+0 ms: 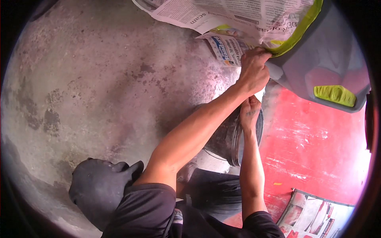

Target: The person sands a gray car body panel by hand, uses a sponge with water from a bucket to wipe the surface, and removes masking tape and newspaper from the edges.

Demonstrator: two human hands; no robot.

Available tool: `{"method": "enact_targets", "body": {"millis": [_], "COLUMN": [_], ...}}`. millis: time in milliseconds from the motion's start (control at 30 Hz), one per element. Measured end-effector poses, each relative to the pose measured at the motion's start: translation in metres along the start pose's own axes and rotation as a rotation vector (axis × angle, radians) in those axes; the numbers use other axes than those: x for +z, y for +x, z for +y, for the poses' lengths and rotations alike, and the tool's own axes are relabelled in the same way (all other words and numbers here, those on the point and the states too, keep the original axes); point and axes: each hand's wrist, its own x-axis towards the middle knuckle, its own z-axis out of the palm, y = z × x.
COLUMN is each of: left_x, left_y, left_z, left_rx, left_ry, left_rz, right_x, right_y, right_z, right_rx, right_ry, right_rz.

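Green tape edging newspaper touches the left hand, right hand nearby

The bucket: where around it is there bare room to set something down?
Widest is the grey floor, left of the bucket and newspaper. Another is the red surface, bordered by the bucket, grey panel and poster, with a small yellow scrap on it. It is crowded around the left hand and right hand, amid newspaper, grey panel and bucket.

Blotchy grey concrete floor beside a scuffed red surface, bright glare at right
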Motion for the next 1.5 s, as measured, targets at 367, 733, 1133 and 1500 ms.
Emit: {"method": "enact_targets", "body": {"millis": [367, 733, 1133, 1500], "left_x": [-0.008, -0.018, -0.078, -0.067], "left_y": [-0.003, 0.0, -0.028, -0.034], "left_z": [0.021, -0.008, -0.028, -0.016], "left_rx": [-0.149, -0.199, -0.545, -0.496], "left_ry": [-0.305, -0.445, -0.289, -0.405], "left_rz": [-0.057, -0.087, -0.438, -0.289], "right_x": [-0.003, -0.004, -0.026, -0.06], "right_y": [-0.003, -0.003, 0.019, 0.021], "right_z": [0.021, -0.01, -0.035, -0.052], "right_rx": [0.014, 0.167, 0.085, 0.076], "right_ry": [0.075, 0.11, 0.089, -0.146], "right_rz": [-0.05, -0.022, 0.026, -0.082]}}
